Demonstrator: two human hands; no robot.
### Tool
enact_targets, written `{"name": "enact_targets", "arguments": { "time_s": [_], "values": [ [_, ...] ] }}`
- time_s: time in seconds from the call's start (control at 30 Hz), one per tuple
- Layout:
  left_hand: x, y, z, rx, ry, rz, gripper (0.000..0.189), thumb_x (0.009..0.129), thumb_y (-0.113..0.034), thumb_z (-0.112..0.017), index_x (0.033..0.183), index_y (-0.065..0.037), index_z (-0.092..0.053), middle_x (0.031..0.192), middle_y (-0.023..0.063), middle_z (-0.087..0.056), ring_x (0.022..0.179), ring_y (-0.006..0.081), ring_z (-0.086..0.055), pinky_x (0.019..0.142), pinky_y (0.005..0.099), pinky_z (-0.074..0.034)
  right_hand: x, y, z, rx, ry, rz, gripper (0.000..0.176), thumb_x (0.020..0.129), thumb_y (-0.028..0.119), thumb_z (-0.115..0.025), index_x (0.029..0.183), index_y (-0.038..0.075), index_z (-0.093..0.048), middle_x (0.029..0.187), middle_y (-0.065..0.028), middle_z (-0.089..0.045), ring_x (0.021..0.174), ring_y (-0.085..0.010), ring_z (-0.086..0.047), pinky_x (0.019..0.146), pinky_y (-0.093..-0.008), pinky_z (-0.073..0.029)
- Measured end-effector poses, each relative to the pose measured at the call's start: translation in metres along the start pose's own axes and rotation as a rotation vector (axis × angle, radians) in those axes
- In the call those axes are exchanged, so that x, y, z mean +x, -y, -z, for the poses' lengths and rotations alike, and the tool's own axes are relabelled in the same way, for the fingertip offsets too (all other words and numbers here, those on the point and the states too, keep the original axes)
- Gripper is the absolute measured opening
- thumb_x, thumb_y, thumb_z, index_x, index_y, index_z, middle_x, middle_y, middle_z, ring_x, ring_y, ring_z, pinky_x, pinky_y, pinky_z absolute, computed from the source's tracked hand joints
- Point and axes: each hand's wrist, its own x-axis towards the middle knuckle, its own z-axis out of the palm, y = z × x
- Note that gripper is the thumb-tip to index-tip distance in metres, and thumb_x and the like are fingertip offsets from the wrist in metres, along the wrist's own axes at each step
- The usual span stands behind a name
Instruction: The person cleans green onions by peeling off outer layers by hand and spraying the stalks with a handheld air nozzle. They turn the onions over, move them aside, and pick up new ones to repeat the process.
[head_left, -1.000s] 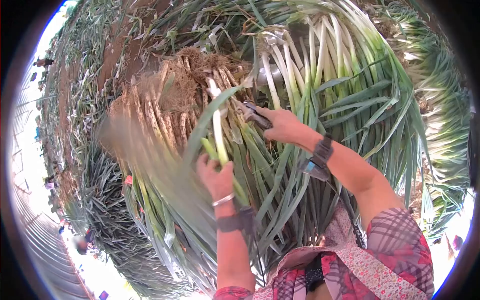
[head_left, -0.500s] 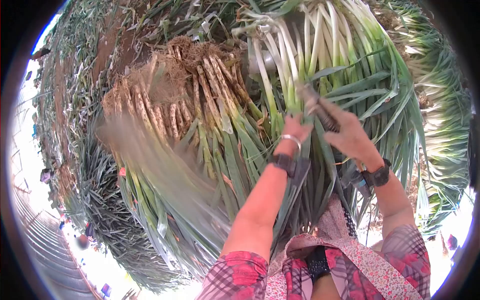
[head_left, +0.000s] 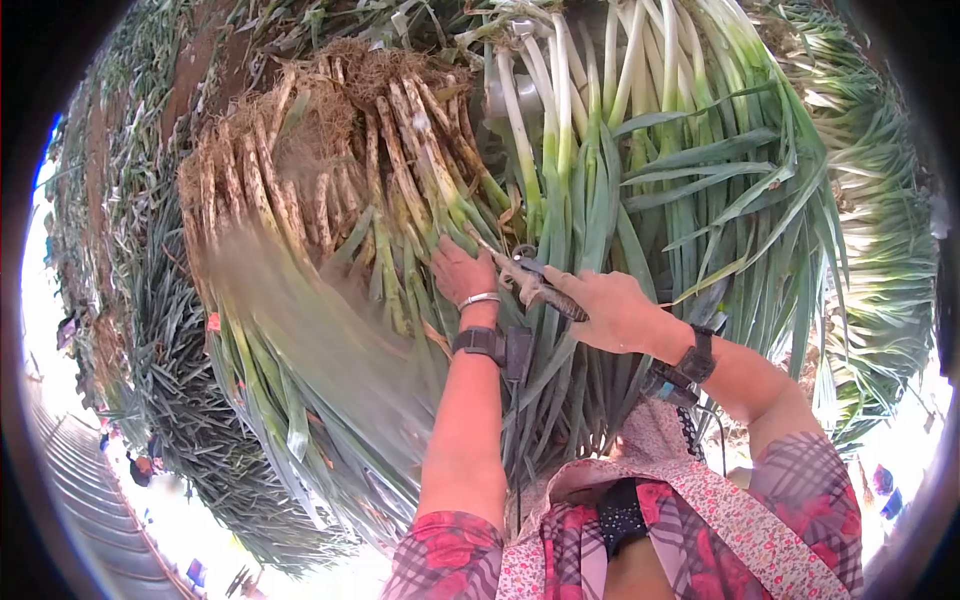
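Note:
Unpeeled leeks (head_left: 263, 185), brown-skinned with tangled roots at the top, lie in a pile on the left. My left hand (head_left: 462, 270) is in among their green stems at the pile's right side, fingers bent over the stalks. My right hand (head_left: 615, 312) is wrapped round the dark ribbed handle of a muddy hand tool (head_left: 525, 280). The tool's narrow end points up and left, close to my left fingertips. To the upper right, cleaned leeks (head_left: 625, 80) with white shanks lie with their leaves fanned toward me.
A long row of white-stemmed leeks (head_left: 870, 200) runs down the right edge. Dark green leaves (head_left: 200, 420) are heaped at the lower left, and leaf scraps litter the brown ground (head_left: 210, 70) at the upper left. A blurred smear covers part of the left pile.
Both my hands have moved left and a little down, from the cleaned leeks to the unpeeled pile. The tool has come along in my right hand and now points left.

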Motion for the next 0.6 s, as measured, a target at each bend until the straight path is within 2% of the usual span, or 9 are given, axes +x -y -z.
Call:
{"name": "enact_targets", "arguments": {
  "time_s": [0.1, 0.17, 0.2, 0.27, 0.3, 0.43, 0.6],
  "values": [
    [0.001, 0.001, 0.001, -0.058, 0.009, -0.011, 0.062, 0.069, -0.023, -0.071, 0.121, -0.004, -0.045, 0.112, 0.02, -0.051, 0.104, 0.0368, -0.05, 0.085, 0.0462, -0.043, 0.01, -0.002, -0.003, 0.022, -0.049, -0.027, 0.071, 0.067, 0.017, -0.06, 0.134, 0.009, -0.041, 0.085, -0.0192, -0.058, 0.077, -0.0382, -0.059, 0.068, -0.0461, -0.047],
    [0.0, 0.001, 0.004, -0.14, -0.081, -0.097, 0.063, 0.069, -0.022, -0.073, 0.124, -0.012, -0.044, 0.109, 0.0173, -0.05, 0.101, 0.0344, -0.052, 0.08, 0.0459, -0.044, 0.023, -0.007, -0.008, 0.044, -0.12, -0.019, 0.071, 0.067, 0.017, -0.06, 0.135, 0.008, -0.04, 0.087, -0.0193, -0.058, 0.078, -0.0379, -0.059, 0.069, -0.0458, -0.047],
    [0.0, 0.0, 0.005, -0.14, -0.087, -0.103, 0.063, 0.069, -0.022, -0.073, 0.124, -0.012, -0.044, 0.109, 0.0173, -0.05, 0.101, 0.0344, -0.052, 0.08, 0.0459, -0.044, 0.03, -0.008, -0.008, 0.045, -0.128, -0.016, 0.071, 0.067, 0.017, -0.06, 0.135, 0.008, -0.04, 0.087, -0.0193, -0.058, 0.078, -0.0379, -0.059, 0.069, -0.0458, -0.047],
    [-0.002, -0.001, 0.007, 0.034, 0.072, -0.069, 0.063, 0.068, -0.021, -0.074, 0.124, -0.019, -0.045, 0.103, 0.0138, -0.047, 0.097, 0.0319, -0.054, 0.075, 0.0451, -0.045, 0.043, -0.009, -0.007, 0.017, -0.137, -0.056, 0.071, 0.068, 0.017, -0.061, 0.135, 0.008, -0.04, 0.088, -0.0192, -0.059, 0.081, -0.0374, -0.06, 0.072, -0.0451, -0.048],
    [-0.004, -0.001, 0.008, 0.038, 0.043, -0.094, 0.062, 0.069, -0.02, -0.074, 0.124, -0.02, -0.046, 0.097, 0.011, -0.045, 0.094, 0.0302, -0.054, 0.072, 0.0449, -0.044, 0.05, -0.01, -0.005, 0.017, -0.147, -0.056, 0.071, 0.068, 0.017, -0.061, 0.135, 0.008, -0.04, 0.088, -0.0192, -0.059, 0.081, -0.0374, -0.06, 0.072, -0.0451, -0.048],
    [-0.003, -0.002, 0.01, 0.024, 0.023, -0.081, 0.06, 0.067, -0.023, -0.074, 0.121, -0.02, -0.049, 0.102, 0.0112, -0.043, 0.095, 0.0318, -0.053, 0.074, 0.0439, -0.045, 0.077, -0.013, -0.001, 0.034, -0.177, -0.048, 0.071, 0.068, 0.016, -0.061, 0.135, 0.008, -0.04, 0.091, -0.0192, -0.059, 0.085, -0.0374, -0.059, 0.076, -0.0446, -0.047],
    [0.004, -0.012, 0.02, 0.102, 0.1, 0.021, 0.061, 0.066, -0.026, -0.075, 0.12, -0.013, -0.051, 0.107, 0.0141, -0.042, 0.096, 0.0334, -0.054, 0.08, 0.0428, -0.046, 0.111, -0.019, 0.007, 0.055, -0.233, -0.035, 0.072, 0.068, 0.017, -0.062, 0.136, 0.009, -0.04, 0.094, -0.019, -0.059, 0.088, -0.0369, -0.058, 0.078, -0.0443, -0.046]
  ]
}}
